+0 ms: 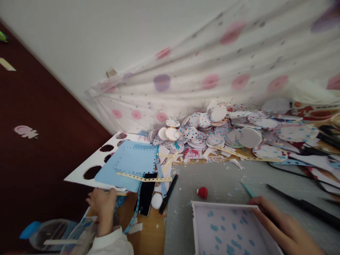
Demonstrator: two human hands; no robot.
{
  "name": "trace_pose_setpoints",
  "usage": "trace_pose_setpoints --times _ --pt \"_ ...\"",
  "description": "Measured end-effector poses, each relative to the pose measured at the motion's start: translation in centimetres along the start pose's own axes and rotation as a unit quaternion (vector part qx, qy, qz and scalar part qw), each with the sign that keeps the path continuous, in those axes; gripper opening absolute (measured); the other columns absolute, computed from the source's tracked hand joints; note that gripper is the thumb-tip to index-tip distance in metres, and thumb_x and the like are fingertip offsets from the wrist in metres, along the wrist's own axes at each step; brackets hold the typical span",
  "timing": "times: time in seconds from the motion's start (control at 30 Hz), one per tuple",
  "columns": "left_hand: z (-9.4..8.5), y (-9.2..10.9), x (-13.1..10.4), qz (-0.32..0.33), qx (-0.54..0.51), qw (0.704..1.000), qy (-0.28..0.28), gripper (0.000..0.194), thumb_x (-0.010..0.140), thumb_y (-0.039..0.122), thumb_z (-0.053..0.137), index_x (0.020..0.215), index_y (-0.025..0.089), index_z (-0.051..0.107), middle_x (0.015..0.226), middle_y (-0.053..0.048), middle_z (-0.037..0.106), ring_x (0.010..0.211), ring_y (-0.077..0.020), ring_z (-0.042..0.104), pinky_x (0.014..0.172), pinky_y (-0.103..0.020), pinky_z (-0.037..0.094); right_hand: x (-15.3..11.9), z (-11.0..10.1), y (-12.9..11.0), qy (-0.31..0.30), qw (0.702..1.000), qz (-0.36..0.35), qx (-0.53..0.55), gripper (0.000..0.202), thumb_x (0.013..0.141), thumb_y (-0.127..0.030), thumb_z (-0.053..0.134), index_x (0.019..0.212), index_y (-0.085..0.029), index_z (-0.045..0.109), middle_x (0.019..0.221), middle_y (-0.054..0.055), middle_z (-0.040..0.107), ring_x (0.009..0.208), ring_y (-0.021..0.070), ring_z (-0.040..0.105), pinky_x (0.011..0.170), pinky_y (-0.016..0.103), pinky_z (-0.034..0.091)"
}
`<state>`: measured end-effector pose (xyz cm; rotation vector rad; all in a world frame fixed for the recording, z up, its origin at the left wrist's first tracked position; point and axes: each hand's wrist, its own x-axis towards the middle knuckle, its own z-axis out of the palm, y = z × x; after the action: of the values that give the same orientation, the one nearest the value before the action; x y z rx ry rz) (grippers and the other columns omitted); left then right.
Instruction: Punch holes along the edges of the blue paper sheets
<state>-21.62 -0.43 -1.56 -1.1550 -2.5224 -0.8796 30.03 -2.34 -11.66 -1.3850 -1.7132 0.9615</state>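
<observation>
My left hand is at the front edge of a paper stack, its fingers bent against the sheets; what they hold is hidden. On the stack lie light blue sheets with punched edges, over a white card with large round holes. My right hand grips the right rim of a shallow white box, thumb inside and fingers outside. Blue spots mark the box's inner surface. A thin teal stick pokes out beside those fingers; whether they hold it I cannot tell. A small red object sits behind the box.
Several white paper discs and scraps are heaped along the curtained wall. Right of the box, a long black tool lies on the grey mat. A phone, a black pen and a clear bottle are on the left.
</observation>
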Motion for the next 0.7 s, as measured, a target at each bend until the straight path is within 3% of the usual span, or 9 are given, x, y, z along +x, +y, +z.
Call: trace_pose_setpoints --times 0.1,0.17,0.3,0.37,0.43,0.53,0.6,0.7 --pt "-0.4 1.1 -0.4 -0.036 0.082 0.993 0.083 0.088 0.072 0.026 0.062 0.148 -0.005 0.029 0.154 -0.042 0.022 0.146 -0.0622 0.009 0.106 -0.084 0.016 -0.1 0.2 0.4 -0.004 1.000 0.000 0.013 0.040 0.094 -0.061 0.043 0.086 -0.029 0.065 0.073 0.000 0.075 0.069 0.0217 0.076 0.060 0.023 0.061" --pt "0.0 2.1 -0.7 0.000 0.120 0.991 0.067 0.091 0.077 0.028 0.061 0.151 -0.007 0.021 0.158 -0.043 0.014 0.148 -0.0595 0.005 0.108 -0.082 0.014 -0.1 0.2 1.0 -0.006 1.000 0.003 0.012 0.036 0.095 -0.059 0.045 0.090 -0.030 0.066 0.075 0.000 0.075 0.072 0.0214 0.076 0.062 0.023 0.061" --pt "3.0 4.2 -1.4 0.150 0.150 0.972 -0.102 0.079 0.079 0.023 0.063 0.151 0.006 0.035 0.157 -0.028 0.036 0.152 -0.0424 0.021 0.119 -0.061 0.024 -0.1 0.2 1.6 -0.006 1.000 -0.004 -0.007 0.033 0.094 -0.057 0.047 0.091 -0.031 0.067 0.078 -0.001 0.076 0.080 0.0221 0.078 0.065 0.023 0.062" --pt "5.1 5.0 -1.8 0.225 0.160 0.940 -0.201 0.079 0.073 0.016 0.070 0.148 0.018 0.046 0.161 -0.016 0.038 0.153 -0.0350 0.023 0.122 -0.050 0.026 -0.1 0.2 1.3 0.005 1.000 -0.012 -0.012 0.036 0.094 -0.059 0.047 0.088 -0.030 0.067 0.075 0.000 0.076 0.077 0.0222 0.078 0.062 0.023 0.062" --pt "6.9 5.6 -2.0 0.266 0.175 0.908 -0.272 0.084 0.065 0.006 0.074 0.143 0.026 0.053 0.159 -0.009 0.042 0.150 -0.0332 0.031 0.120 -0.047 0.029 0.0 0.1 0.8 0.008 1.000 -0.019 -0.013 0.037 0.094 -0.059 0.045 0.086 -0.029 0.067 0.073 -0.001 0.075 0.072 0.0211 0.077 0.061 0.023 0.062" --pt "8.2 6.0 -1.2 0.284 0.204 0.887 -0.303 0.068 0.077 0.006 0.073 0.140 0.024 0.056 0.154 -0.011 0.049 0.143 -0.0315 0.043 0.116 -0.050 0.036 0.1 -0.1 -0.2 -0.002 1.000 -0.022 -0.011 0.038 0.094 -0.058 0.044 0.085 -0.029 0.067 0.072 -0.001 0.075 0.067 0.0196 0.076 0.059 0.022 0.062" --pt "8.3 6.0 0.0 0.289 0.221 0.886 -0.289 0.047 0.092 0.019 0.068 0.137 0.021 0.056 0.150 -0.011 0.051 0.137 -0.0309 0.049 0.113 -0.055 0.040 0.1 -0.3 -0.7 -0.009 1.000 -0.016 -0.012 0.039 0.095 -0.059 0.043 0.084 -0.029 0.067 0.071 -0.001 0.075 0.066 0.0198 0.076 0.057 0.022 0.061" --pt "7.6 5.7 2.0 0.274 0.252 0.893 -0.252 0.037 0.098 0.033 0.064 0.132 0.019 0.059 0.143 -0.011 0.055 0.126 -0.0296 0.056 0.105 -0.055 0.048 0.2 -0.4 -1.1 -0.002 1.000 -0.013 -0.017 0.041 0.094 -0.061 0.042 0.081 -0.030 0.066 0.069 -0.001 0.075 0.067 0.0208 0.077 0.057 0.023 0.061"
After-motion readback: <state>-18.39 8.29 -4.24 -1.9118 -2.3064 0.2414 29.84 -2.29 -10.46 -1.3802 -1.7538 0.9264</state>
